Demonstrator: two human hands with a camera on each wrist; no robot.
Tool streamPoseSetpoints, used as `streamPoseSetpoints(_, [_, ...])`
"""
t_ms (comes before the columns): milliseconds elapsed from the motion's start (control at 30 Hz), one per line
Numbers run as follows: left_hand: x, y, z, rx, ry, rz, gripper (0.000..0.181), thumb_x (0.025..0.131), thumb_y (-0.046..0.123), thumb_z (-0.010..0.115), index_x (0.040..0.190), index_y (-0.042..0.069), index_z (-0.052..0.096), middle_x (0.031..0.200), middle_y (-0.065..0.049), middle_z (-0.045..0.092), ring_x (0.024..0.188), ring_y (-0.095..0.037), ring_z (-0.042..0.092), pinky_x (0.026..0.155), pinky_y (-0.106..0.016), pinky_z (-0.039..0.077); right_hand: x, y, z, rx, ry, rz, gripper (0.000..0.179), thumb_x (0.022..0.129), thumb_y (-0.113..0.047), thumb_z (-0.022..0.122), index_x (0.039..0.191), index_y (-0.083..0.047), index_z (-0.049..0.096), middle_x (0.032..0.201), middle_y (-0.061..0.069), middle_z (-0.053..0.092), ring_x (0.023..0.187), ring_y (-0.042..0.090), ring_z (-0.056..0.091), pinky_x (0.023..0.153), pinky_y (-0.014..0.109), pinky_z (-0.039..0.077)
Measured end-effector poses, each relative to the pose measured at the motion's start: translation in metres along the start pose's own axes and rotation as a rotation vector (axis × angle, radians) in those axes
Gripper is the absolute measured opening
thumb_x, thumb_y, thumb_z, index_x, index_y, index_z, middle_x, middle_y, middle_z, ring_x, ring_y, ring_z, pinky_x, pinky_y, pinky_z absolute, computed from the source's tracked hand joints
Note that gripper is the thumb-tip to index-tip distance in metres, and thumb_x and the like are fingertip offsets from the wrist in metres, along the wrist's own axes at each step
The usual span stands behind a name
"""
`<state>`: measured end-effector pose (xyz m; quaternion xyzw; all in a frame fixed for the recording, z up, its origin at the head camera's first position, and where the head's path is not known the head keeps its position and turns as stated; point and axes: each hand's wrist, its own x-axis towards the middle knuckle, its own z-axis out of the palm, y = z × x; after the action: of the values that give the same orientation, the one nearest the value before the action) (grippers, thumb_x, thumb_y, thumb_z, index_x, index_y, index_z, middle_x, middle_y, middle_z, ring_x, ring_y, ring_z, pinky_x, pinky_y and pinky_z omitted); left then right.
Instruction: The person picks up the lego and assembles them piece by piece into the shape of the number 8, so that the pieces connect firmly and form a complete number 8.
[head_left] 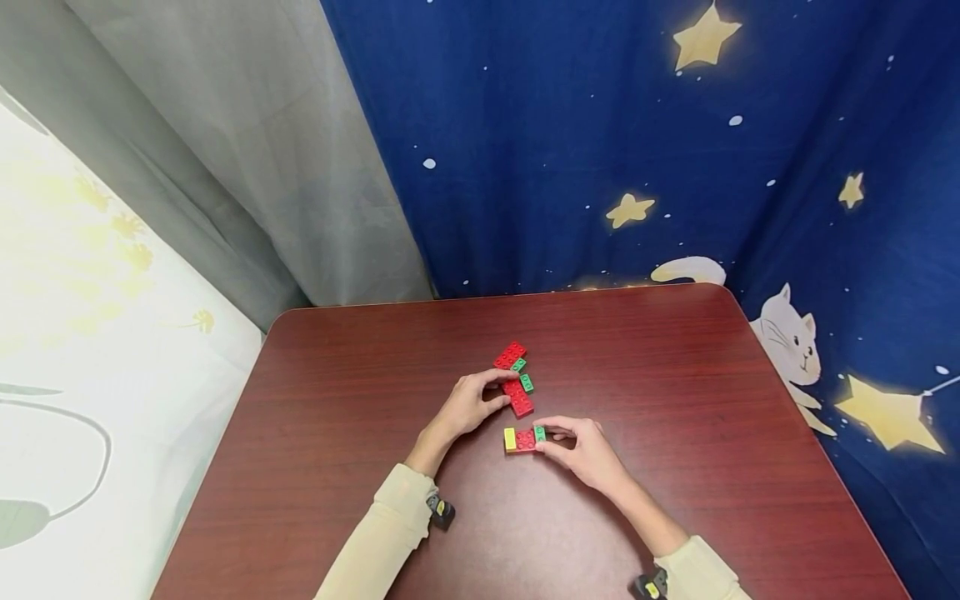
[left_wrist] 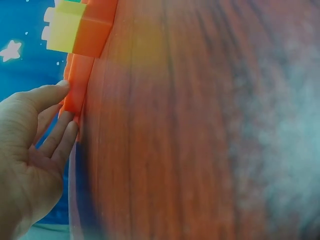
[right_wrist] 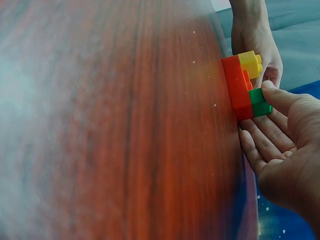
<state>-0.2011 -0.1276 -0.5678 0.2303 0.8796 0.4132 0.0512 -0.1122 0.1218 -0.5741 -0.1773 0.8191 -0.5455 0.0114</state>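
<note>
My left hand [head_left: 467, 404] is at a red brick [head_left: 521, 405], thumb on its near side and fingers reaching over its far end. In the left wrist view, the thumb and fingers close about the edge of that red brick [left_wrist: 79, 82]. My right hand [head_left: 588, 452] pinches a small green brick [head_left: 540, 433] between thumb and fingers. That green brick sits on one end of a longer red brick [head_left: 525, 440], and a yellow brick [head_left: 510, 439] sits on its other end. In the right wrist view, the thumb touches the green brick [right_wrist: 259, 102].
Behind the left hand lie another red brick [head_left: 512, 354] and two small green bricks, one [head_left: 518, 365] beside that red brick and one [head_left: 527, 383] nearer. All are on a dark red-brown table [head_left: 360, 375]. Curtains [head_left: 555, 150] hang past its far edge.
</note>
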Motion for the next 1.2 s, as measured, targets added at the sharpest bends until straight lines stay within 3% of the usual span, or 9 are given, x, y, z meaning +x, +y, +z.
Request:
streamPoseSetpoints(767, [-0.0021,-0.0005,0.0041,-0.014,0.004,0.031,0.039,0.095,0.014,0.083,0.133,0.016,0.074,0.128,0.001,0.074,0.117,-0.013,0.069,0.102,-0.036,0.055,-0.0002,0.0044,0.0009,0.023,0.006,-0.005,0.035,0.087,-0.012,0.089,0.119,-0.005,0.080,0.106,0.004,0.080,0.087,0.017,0.076,0.078,0.029,0.061])
streamPoseSetpoints(1200, [-0.0034,0.0034,0.0044,0.060,-0.019,0.045,0.041,0.093,0.020,0.086,0.131,0.016,0.074,0.129,0.001,0.073,0.125,-0.017,0.065,0.109,-0.041,0.050,0.0001,0.0041,0.0008,0.019,0.002,-0.006,0.034,0.088,-0.015,0.089,0.119,-0.004,0.079,0.105,0.005,0.080,0.086,0.015,0.076,0.077,0.028,0.062])
